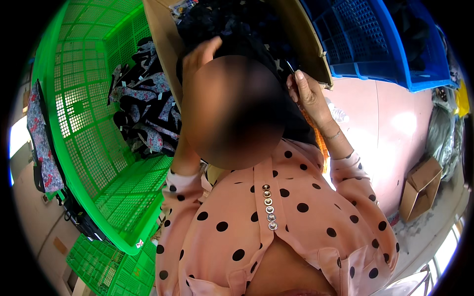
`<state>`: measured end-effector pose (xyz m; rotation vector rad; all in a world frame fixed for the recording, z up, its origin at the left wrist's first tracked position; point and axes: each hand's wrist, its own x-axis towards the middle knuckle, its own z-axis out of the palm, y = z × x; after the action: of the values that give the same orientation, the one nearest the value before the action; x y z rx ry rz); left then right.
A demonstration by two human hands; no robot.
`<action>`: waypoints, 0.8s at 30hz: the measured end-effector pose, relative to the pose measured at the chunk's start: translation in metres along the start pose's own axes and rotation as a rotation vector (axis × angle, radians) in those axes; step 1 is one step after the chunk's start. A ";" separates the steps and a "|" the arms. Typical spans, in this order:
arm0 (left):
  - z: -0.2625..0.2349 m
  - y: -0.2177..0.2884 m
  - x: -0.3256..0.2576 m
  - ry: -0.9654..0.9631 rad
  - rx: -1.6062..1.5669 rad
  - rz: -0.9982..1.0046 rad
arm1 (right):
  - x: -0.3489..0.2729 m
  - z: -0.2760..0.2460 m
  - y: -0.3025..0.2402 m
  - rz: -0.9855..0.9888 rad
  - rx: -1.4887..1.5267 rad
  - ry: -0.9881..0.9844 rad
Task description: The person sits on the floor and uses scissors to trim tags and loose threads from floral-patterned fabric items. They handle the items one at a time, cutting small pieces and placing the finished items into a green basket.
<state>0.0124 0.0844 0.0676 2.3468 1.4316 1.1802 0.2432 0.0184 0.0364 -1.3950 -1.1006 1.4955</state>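
My right hand [310, 96] is closed around a small dark tool with a thin pointed metal tip [290, 65]; its kind is not clear. My left hand [200, 55] is raised on the other side, its visible fingers stretched and apart, with nothing seen in them. A round blurred patch covers part of that hand and whatever lies between my hands. Black cloth [298, 123] lies over my lap, beside my right wrist. Just beyond my hands stands an open cardboard box [160, 37] with dark fabric pieces [217, 22] in it.
At left is a large green plastic crate [81, 93] holding black and floral fabric pieces [148, 98] with white tags. A floral piece [44, 143] hangs over its outer side. A blue crate [358, 39] stands at far right; a small cardboard box [419, 190] sits below it.
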 end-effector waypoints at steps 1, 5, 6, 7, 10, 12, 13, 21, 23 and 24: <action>-0.013 0.016 -0.011 -0.152 -0.158 -0.153 | -0.001 0.002 0.002 -0.016 0.024 0.002; -0.024 0.071 -0.040 -0.355 -0.019 0.028 | -0.001 0.009 0.010 -0.045 0.078 -0.026; -0.018 0.080 -0.045 -0.342 0.061 0.041 | -0.002 0.011 0.011 -0.048 0.052 -0.018; -0.013 0.084 -0.048 -0.327 0.140 0.054 | -0.002 0.014 0.012 -0.050 0.026 -0.009; -0.001 0.082 -0.050 -0.263 0.318 0.029 | -0.001 0.019 0.014 -0.116 -0.045 0.009; 0.008 0.069 -0.053 -0.195 0.149 -0.028 | 0.003 0.020 0.017 -0.274 -0.223 0.057; 0.009 0.064 -0.052 -0.172 0.064 -0.070 | 0.003 0.022 0.012 -0.304 -0.272 0.038; -0.014 0.056 -0.055 -0.339 -0.563 -0.505 | 0.007 0.030 -0.027 -0.574 -0.668 -0.146; -0.015 0.056 -0.061 -0.339 -0.645 -0.528 | 0.008 0.031 -0.028 -0.639 -0.542 -0.204; -0.015 0.055 -0.063 -0.339 -0.686 -0.539 | 0.010 0.030 -0.026 -0.524 -0.436 -0.243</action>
<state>0.0250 0.0006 0.0708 1.4805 1.1742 0.8729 0.2124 0.0337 0.0586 -1.0821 -1.8636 1.0932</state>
